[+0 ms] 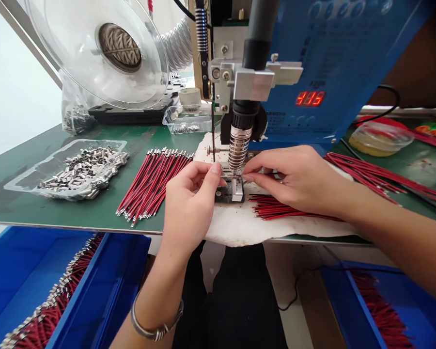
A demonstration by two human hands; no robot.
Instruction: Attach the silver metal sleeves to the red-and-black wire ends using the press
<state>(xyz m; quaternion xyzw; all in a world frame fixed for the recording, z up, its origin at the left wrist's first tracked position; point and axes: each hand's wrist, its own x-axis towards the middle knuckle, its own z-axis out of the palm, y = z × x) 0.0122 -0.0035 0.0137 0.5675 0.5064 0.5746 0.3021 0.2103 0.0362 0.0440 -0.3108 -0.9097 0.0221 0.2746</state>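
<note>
My left hand (pixel 194 194) is closed in a pinch at the left of a small metal fixture (pixel 237 189). What its fingertips hold is hidden. On the other side my right hand (pixel 294 179) pinches a thin dark wire (pixel 275 173), its fingertips close to the fixture. Directly above both hands comes down a soldering iron (pixel 240 140) with a spring coil round its lower end. A bundle of red and black wires (pixel 276 208) lies under my right hand on a white cloth (pixel 236 225). Left of my left hand is another pile of red and black wires (pixel 150 184).
A clear tray (pixel 18 184) of small metal parts is at the left. Behind stand a clear spool (pixel 76 58) and a blue machine (pixel 294 111) with a red display. More wires (pixel 378 174) lie at right. Blue bins (pixel 131 271) with wires sit below the table edge.
</note>
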